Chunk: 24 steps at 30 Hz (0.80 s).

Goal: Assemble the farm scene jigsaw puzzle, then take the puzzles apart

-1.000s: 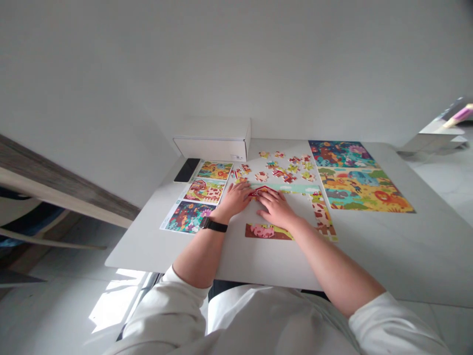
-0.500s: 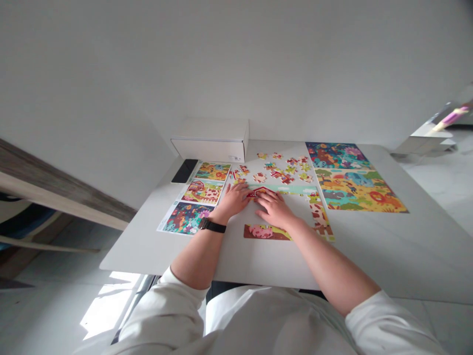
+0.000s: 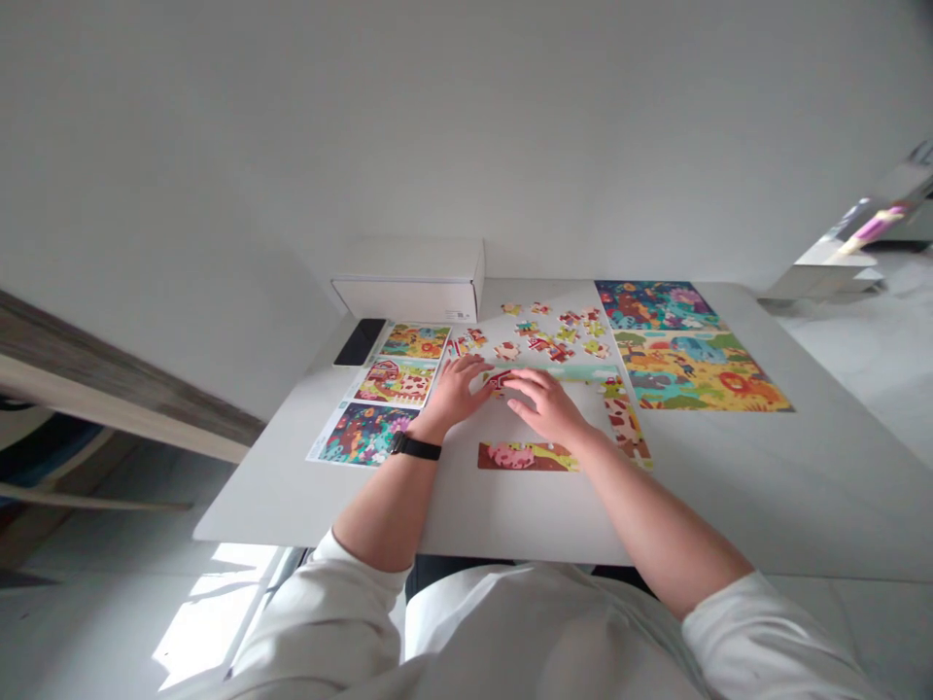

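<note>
A partly joined jigsaw puzzle frame lies flat on the table. Its top strip (image 3: 583, 372) is pale green, and a red barn roof piece (image 3: 498, 380) sits at its left end. My left hand (image 3: 458, 392) rests at the left of the barn piece, fingers stretched out and apart. Just to the right is my right hand (image 3: 548, 405), its fingertips at the roof's right edge and its fingers loosely extended with the thumb apart. The right strip (image 3: 623, 423) shows brown cow patches. Closer to me lies the bottom strip (image 3: 514, 456) with a pink pig; my right forearm partly hides its right end.
Several loose puzzle pieces (image 3: 560, 348) lie beyond the frame. On the left are a picture sheet (image 3: 397, 380) and a black phone (image 3: 360, 342), with a white box (image 3: 408, 297) behind them. Two finished animal puzzles (image 3: 704, 369) cover the right side of the table (image 3: 736, 486).
My right hand has lifted slightly and drawn a little to the right, uncovering more of the area by the barn piece. My left hand stays nearly in place. The view has shifted slightly.
</note>
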### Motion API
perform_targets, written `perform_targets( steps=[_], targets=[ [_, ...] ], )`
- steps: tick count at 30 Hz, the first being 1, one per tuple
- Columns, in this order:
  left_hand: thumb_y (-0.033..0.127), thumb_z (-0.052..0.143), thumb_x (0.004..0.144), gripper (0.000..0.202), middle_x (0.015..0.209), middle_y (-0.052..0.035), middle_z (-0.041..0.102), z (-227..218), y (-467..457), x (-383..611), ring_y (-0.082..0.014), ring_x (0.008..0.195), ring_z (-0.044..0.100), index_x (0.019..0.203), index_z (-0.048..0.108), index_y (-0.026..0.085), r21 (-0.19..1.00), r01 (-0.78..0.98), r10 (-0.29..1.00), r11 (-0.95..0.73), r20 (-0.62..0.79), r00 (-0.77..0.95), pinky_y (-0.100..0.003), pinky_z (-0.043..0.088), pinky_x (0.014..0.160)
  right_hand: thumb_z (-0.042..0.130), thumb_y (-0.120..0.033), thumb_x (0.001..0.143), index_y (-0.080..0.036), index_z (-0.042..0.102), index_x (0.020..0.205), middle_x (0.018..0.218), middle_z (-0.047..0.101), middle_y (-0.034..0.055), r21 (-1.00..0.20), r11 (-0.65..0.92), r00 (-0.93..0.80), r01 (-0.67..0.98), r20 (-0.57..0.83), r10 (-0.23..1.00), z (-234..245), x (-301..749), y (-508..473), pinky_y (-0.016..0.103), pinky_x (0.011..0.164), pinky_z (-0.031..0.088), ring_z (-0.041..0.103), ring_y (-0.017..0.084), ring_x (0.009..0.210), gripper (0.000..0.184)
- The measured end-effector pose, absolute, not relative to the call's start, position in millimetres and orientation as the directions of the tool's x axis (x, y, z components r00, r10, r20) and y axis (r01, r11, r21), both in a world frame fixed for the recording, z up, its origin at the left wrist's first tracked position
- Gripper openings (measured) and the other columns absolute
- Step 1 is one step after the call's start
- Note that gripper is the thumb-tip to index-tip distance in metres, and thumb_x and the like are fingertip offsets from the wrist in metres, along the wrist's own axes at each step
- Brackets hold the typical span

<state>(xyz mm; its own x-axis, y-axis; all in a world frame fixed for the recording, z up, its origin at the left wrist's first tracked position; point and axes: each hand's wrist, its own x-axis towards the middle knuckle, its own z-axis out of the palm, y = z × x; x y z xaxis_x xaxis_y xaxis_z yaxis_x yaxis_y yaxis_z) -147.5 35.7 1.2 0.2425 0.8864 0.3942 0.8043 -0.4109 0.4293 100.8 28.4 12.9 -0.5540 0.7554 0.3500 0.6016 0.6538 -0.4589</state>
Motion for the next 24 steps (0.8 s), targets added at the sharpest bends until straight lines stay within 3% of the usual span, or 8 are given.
perform_targets(
  steps=[5, 9, 13, 17, 21, 24],
  targets=[
    [0.029, 0.064, 0.103, 0.023, 0.118, -0.0089, 0.077, 10, 36, -149, -0.0241, 0.114, 0.072, 0.122, 0.075, 0.022, 0.519, 0.768, 0.862, -0.376, 0.5, 0.084, -0.041, 0.057, 0.108, 0.054, -0.035, 0.108, -0.028, 0.077, 0.133, 0.14, 0.073, 0.0105, -0.524, 0.632, -0.379, 0.571, 0.514, 0.77, 53, 138, 31, 0.052, 0.122, 0.049, 0.064, 0.029, 0.138, 0.035],
    [0.023, 0.057, 0.104, 0.024, 0.116, -0.0078, 0.075, 12, 35, -148, -0.0195, 0.101, 0.073, 0.117, 0.078, 0.023, 0.581, 0.744, 0.882, -0.331, 0.471, 0.024, -0.034, 0.06, 0.096, 0.058, -0.038, 0.106, -0.029, 0.078, 0.129, 0.141, 0.072, 0.0097, -0.512, 0.574, -0.205, 0.639, 0.606, 0.769, 95, 191, 28, 0.054, 0.121, 0.051, 0.065, 0.031, 0.136, 0.032],
    [0.018, 0.057, 0.102, 0.027, 0.118, -0.0075, 0.074, 9, 36, -146, -0.0152, 0.084, 0.069, 0.118, 0.079, 0.023, 0.602, 0.712, 0.886, -0.36, 0.46, 0.059, -0.031, 0.061, 0.088, 0.06, -0.04, 0.105, -0.029, 0.079, 0.126, 0.132, 0.077, 0.0088, -0.558, 0.514, -0.1, 0.651, 0.609, 0.787, 108, 240, 30, 0.048, 0.108, 0.06, 0.073, 0.028, 0.122, 0.03],
    [0.021, 0.062, 0.099, 0.023, 0.117, -0.0069, 0.075, 7, 36, -142, -0.0129, 0.072, 0.065, 0.115, 0.078, 0.022, 0.623, 0.702, 0.894, -0.345, 0.446, 0.043, -0.031, 0.061, 0.083, 0.062, -0.039, 0.102, -0.026, 0.08, 0.12, 0.119, 0.082, 0.0081, -0.6, 0.335, -0.085, 0.727, 0.405, 0.91, 83, 263, 41, 0.041, 0.096, 0.063, 0.078, 0.026, 0.105, 0.029],
    [0.023, 0.062, 0.098, 0.022, 0.119, -0.0073, 0.075, 4, 35, -138, -0.0137, 0.075, 0.066, 0.113, 0.078, 0.022, 0.661, 0.672, 0.897, -0.333, 0.442, 0.009, -0.029, 0.059, 0.078, 0.068, -0.033, 0.096, -0.026, 0.082, 0.113, 0.106, 0.085, 0.0049, -0.524, 0.157, -0.124, 0.837, 0.097, 0.988, 56, 263, 59, 0.035, 0.09, 0.061, 0.08, 0.023, 0.095, 0.023],
    [0.022, 0.061, 0.097, 0.022, 0.117, -0.0071, 0.076, 0, 39, -137, -0.0127, 0.071, 0.064, 0.112, 0.077, 0.022, 0.693, 0.646, 0.897, -0.319, 0.442, -0.031, -0.028, 0.058, 0.075, 0.072, -0.029, 0.093, -0.026, 0.082, 0.114, 0.107, 0.086, 0.0046, -0.479, 0.097, -0.109, 0.872, 0.003, 0.994, 51, 255, 85, 0.032, 0.088, 0.06, 0.08, 0.023, 0.095, 0.024]
  ],
)
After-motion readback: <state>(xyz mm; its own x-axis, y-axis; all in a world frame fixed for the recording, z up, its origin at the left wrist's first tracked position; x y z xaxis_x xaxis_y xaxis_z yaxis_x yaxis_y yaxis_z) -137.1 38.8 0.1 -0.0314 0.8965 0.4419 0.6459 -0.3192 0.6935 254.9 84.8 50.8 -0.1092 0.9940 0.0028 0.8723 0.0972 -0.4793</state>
